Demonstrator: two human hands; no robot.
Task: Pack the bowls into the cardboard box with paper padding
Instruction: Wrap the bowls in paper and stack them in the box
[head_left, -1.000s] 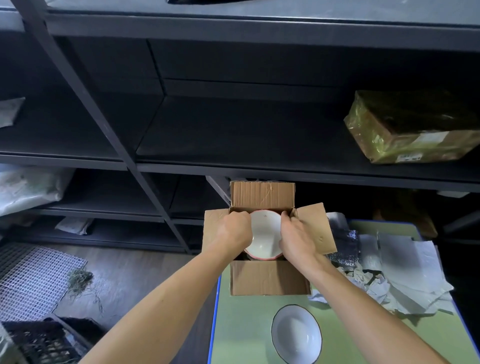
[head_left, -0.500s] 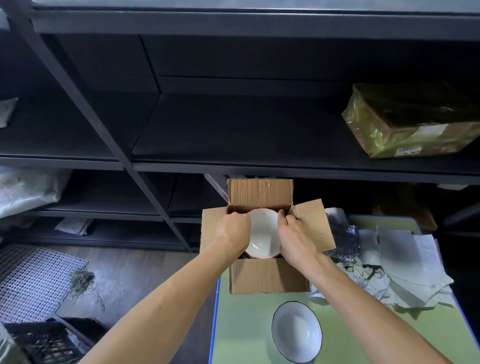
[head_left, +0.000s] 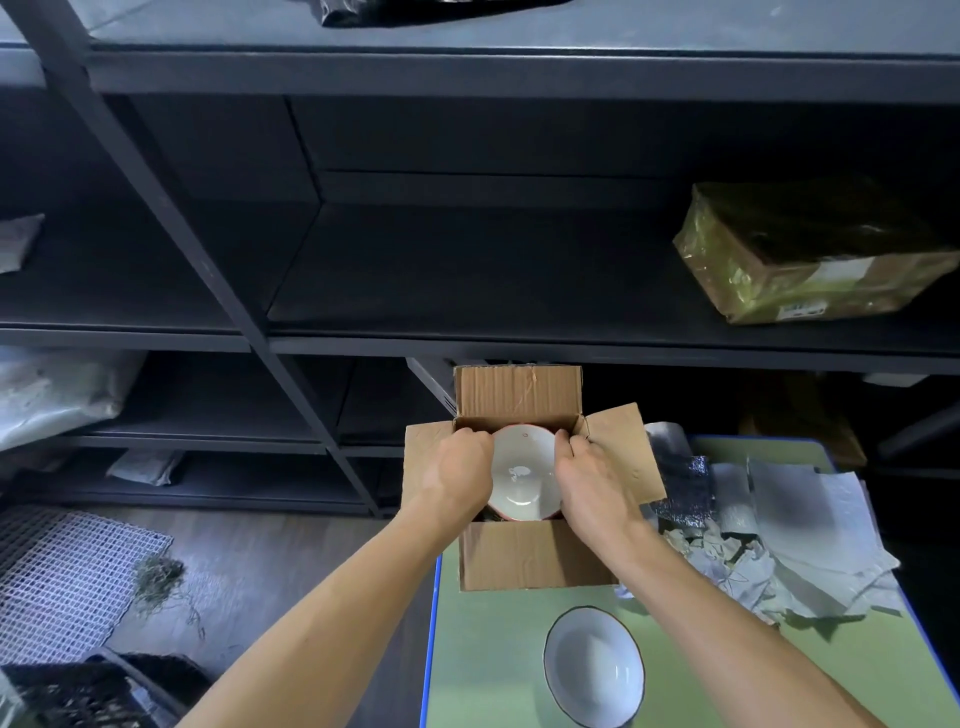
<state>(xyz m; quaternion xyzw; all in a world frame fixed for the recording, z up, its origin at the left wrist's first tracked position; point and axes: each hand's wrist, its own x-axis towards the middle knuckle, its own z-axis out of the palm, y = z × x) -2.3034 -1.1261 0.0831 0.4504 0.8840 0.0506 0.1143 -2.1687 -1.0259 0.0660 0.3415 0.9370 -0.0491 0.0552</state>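
Nearest me, a white bowl with a dark rim (head_left: 593, 666) sits on the green table (head_left: 470, 654). Just beyond it stands the open cardboard box (head_left: 524, 564), flaps spread. Inside, a red-rimmed bowl (head_left: 524, 480) is gripped at its sides, the left hand (head_left: 458, 478) and right hand (head_left: 592, 486) each curling fingers round the rim. Crumpled paper (head_left: 810, 525) lies right of the box. Farther back, a wrapped parcel (head_left: 810, 260) rests on the dark shelving (head_left: 467, 270).

Tight box (head_left: 524, 564) mouth, full of bowl (head_left: 524, 483) (flaps (head_left: 618, 447) splayed outward)
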